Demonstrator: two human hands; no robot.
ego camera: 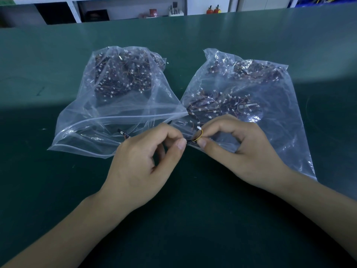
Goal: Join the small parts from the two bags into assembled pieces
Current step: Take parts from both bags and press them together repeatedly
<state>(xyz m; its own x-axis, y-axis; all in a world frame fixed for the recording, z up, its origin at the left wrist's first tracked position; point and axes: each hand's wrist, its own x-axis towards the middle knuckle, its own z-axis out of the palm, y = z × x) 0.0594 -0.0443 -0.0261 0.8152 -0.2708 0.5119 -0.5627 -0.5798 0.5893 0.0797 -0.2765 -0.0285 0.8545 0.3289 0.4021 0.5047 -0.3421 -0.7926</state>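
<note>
Left hand [141, 163] and right hand [245, 151] pinch one small black part [191, 142] with yellow wire [200, 135] between them, over the green table [193, 219], just before two open bags [108, 120] of parts.

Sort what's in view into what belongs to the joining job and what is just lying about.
In the job: left bag of wired parts; right bag of wired parts; small wired part pinched between left hand and right hand.

Just lying about: two red bottles and a red box on the far shelf.
</note>
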